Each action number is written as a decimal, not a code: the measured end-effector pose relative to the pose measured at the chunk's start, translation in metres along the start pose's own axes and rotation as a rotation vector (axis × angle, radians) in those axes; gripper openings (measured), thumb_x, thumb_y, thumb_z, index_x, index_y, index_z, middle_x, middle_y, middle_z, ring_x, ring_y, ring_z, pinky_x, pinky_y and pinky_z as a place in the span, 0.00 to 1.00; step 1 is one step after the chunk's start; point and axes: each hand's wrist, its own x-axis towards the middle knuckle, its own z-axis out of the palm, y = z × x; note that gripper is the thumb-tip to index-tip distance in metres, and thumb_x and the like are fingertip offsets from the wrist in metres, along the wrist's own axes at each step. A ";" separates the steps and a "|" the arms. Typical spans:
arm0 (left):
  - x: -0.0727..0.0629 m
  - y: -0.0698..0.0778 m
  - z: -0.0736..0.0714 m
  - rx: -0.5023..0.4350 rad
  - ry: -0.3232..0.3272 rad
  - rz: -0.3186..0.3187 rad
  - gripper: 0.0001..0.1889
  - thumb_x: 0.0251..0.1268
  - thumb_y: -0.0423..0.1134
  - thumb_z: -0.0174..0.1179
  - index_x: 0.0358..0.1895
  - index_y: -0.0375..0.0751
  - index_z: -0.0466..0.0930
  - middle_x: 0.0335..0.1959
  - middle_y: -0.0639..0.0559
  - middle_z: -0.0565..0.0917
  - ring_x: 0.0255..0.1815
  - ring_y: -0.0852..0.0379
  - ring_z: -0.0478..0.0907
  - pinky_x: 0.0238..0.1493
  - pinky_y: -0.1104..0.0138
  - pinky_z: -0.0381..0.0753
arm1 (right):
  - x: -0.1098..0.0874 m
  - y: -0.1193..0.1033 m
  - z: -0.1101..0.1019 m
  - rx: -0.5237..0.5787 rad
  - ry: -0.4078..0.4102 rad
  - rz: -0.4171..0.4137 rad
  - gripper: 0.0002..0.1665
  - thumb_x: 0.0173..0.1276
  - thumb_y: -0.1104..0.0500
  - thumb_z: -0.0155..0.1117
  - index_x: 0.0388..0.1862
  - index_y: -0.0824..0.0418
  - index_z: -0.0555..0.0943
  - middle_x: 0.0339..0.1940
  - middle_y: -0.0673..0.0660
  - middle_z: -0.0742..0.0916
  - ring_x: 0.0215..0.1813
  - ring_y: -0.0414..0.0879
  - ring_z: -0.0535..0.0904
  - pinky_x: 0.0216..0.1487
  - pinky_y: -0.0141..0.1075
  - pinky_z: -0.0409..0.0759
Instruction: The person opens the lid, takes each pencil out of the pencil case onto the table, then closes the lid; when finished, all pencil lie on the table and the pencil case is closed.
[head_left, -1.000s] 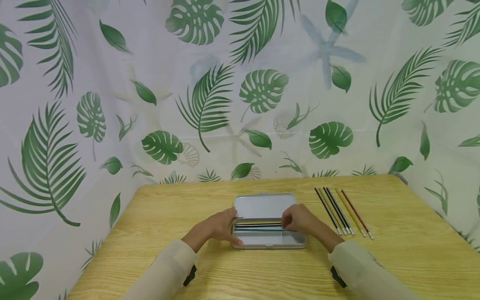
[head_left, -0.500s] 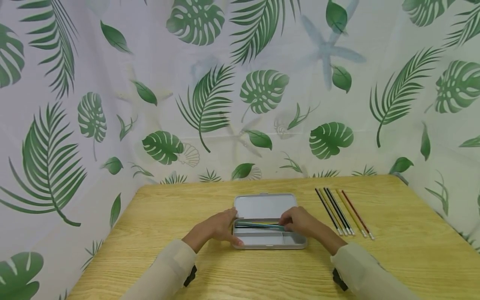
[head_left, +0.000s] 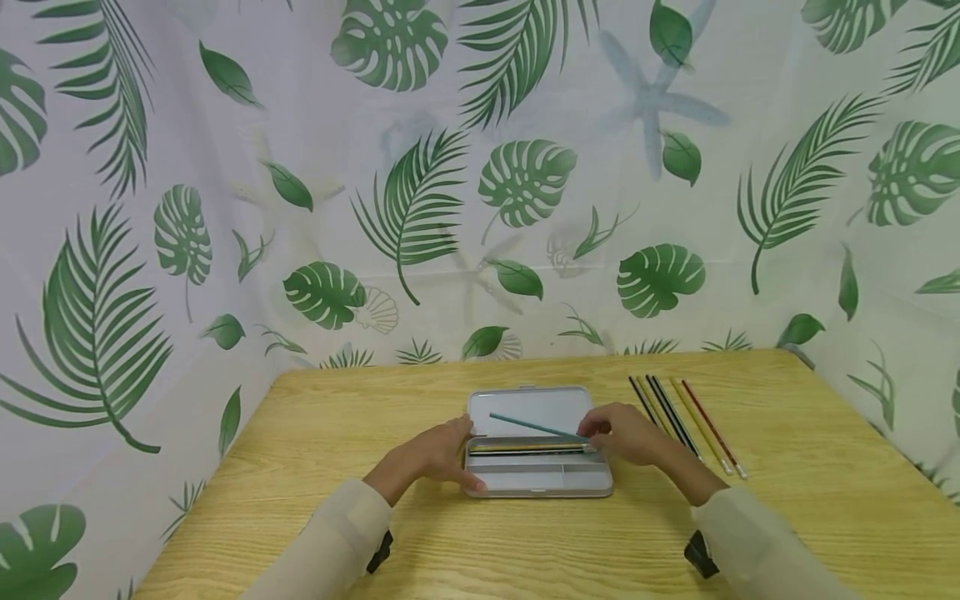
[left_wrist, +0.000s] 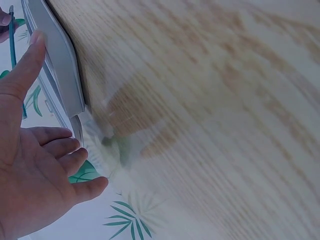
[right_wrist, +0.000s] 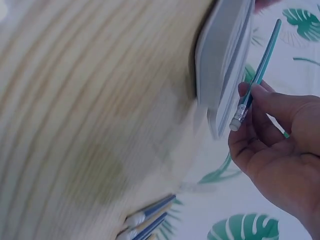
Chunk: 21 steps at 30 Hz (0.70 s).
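Observation:
A teal pencil (head_left: pixel 528 424) is pinched by its eraser end between the thumb and fingers of my right hand (head_left: pixel 621 433). It slants above the open white pencil case (head_left: pixel 525 493), its far end in front of the lid (head_left: pixel 534 402). In the right wrist view the white eraser and silver ferrule of the pencil (right_wrist: pixel 270 47) show. My left hand (head_left: pixel 441 454) rests at the left end of the case, thumb at the front corner. The left wrist view shows its fingers loosely extended beside the case (left_wrist: pixel 62 60). Several pencils (head_left: pixel 517 451) lie in the rear compartment.
To the right of the case, several pencils (head_left: pixel 678 421), black, yellow and red, lie side by side on the wooden table (head_left: pixel 420 550). A leaf-patterned cloth (head_left: pixel 525 283) hangs behind and around the table.
My right hand has lifted the teal pencil out of the case's rear compartment and moved slightly right and up with it. My left hand stays at the case's left end.

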 end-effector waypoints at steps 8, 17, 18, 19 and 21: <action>0.000 0.000 0.000 -0.010 0.006 0.003 0.60 0.45 0.59 0.72 0.75 0.33 0.46 0.76 0.39 0.53 0.76 0.45 0.52 0.75 0.55 0.56 | -0.018 0.018 -0.021 0.043 0.031 0.038 0.14 0.67 0.66 0.59 0.51 0.67 0.79 0.41 0.59 0.84 0.42 0.49 0.80 0.39 0.37 0.80; 0.001 -0.001 0.001 -0.021 0.001 -0.001 0.60 0.44 0.59 0.72 0.75 0.33 0.46 0.76 0.39 0.52 0.77 0.45 0.51 0.75 0.55 0.55 | -0.041 0.043 -0.047 0.121 0.063 0.138 0.23 0.68 0.64 0.58 0.61 0.72 0.71 0.43 0.64 0.83 0.39 0.48 0.80 0.30 0.36 0.79; 0.001 -0.001 0.001 -0.020 0.000 -0.002 0.60 0.45 0.59 0.72 0.75 0.33 0.46 0.76 0.39 0.52 0.77 0.45 0.51 0.75 0.55 0.55 | -0.044 0.045 -0.050 0.123 0.066 0.146 0.23 0.69 0.64 0.58 0.61 0.72 0.71 0.43 0.65 0.82 0.38 0.48 0.80 0.30 0.37 0.79; 0.001 -0.001 0.001 -0.017 -0.003 -0.005 0.60 0.45 0.59 0.72 0.75 0.33 0.46 0.76 0.39 0.52 0.77 0.45 0.51 0.76 0.55 0.55 | -0.047 0.046 -0.052 0.139 0.070 0.158 0.23 0.69 0.64 0.57 0.61 0.73 0.71 0.44 0.67 0.82 0.38 0.49 0.80 0.30 0.37 0.79; 0.001 -0.001 0.001 -0.012 -0.005 -0.008 0.60 0.45 0.59 0.71 0.75 0.33 0.46 0.76 0.39 0.52 0.77 0.45 0.50 0.76 0.55 0.55 | -0.052 0.052 -0.057 0.166 0.076 0.182 0.23 0.69 0.65 0.57 0.61 0.74 0.70 0.44 0.69 0.81 0.39 0.50 0.80 0.30 0.39 0.81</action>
